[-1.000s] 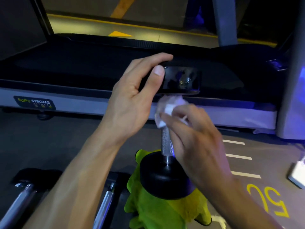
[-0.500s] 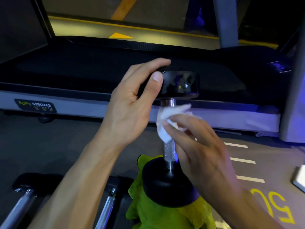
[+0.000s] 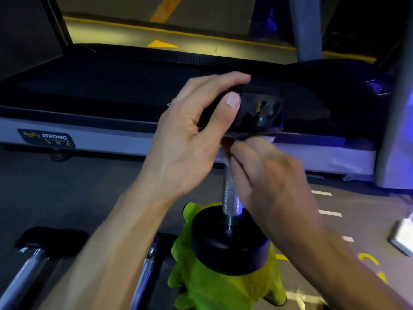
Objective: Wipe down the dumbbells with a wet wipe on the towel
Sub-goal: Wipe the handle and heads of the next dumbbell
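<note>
The dumbbell (image 3: 230,193) stands on end at centre frame, long axis vertical, its lower black head planted on the green towel (image 3: 223,287). The left hand (image 3: 190,142) grips the upper head, thumb across its face. The right hand (image 3: 268,175) — blurred — pinches a wet wipe (image 3: 224,151) against the top of the handle; the wipe is mostly hidden. Two more dumbbells (image 3: 29,265) lie cut off at lower left. A treadmill (image 3: 111,97) spans the upper frame just behind.

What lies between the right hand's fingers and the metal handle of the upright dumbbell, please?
In the head view, a white wet wipe is pinched between the right hand and the dumbbell handle, near its top.
</note>
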### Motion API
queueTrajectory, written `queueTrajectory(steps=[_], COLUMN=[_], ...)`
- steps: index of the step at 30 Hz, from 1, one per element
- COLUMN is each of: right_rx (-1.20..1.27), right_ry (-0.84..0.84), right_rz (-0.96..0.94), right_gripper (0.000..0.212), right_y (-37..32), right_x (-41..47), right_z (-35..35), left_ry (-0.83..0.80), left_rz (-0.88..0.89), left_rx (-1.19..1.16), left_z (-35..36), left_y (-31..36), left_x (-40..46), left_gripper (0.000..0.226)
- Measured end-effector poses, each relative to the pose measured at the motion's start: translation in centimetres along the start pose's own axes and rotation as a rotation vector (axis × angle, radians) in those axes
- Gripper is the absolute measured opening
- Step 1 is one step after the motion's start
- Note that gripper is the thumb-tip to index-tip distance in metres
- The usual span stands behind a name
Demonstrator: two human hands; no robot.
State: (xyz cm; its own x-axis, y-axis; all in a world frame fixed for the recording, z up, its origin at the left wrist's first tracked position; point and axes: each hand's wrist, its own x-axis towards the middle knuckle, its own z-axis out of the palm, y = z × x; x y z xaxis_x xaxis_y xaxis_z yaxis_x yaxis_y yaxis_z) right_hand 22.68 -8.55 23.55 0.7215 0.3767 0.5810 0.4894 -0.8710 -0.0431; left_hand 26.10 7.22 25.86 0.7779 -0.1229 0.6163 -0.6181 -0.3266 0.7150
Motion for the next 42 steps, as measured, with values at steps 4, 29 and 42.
queueTrajectory(steps=[4,29,42], right_rx=[0.219,0.438,0.433], right_ry=[-0.271,0.017,-0.367], right_rz=[-0.022,0.126,0.071], right_gripper=[0.02,0.026,0.012], right_y=[0.2,2.0,1.7], right_x=[-3.9,-7.1,-5.5], right_z=[0.4,-2.1,-1.9], left_ry=[0.006,0.048,0.043], left_rz=[-0.012,0.026,-0.004], left_rx=[-0.011,-0.096,-0.177], left_z=[-0.1,0.5,0.3], left_y=[0.2,2.0,2.0], left_x=[0.0,-1.7,-1.8], left_gripper=[0.03,0.024,0.024])
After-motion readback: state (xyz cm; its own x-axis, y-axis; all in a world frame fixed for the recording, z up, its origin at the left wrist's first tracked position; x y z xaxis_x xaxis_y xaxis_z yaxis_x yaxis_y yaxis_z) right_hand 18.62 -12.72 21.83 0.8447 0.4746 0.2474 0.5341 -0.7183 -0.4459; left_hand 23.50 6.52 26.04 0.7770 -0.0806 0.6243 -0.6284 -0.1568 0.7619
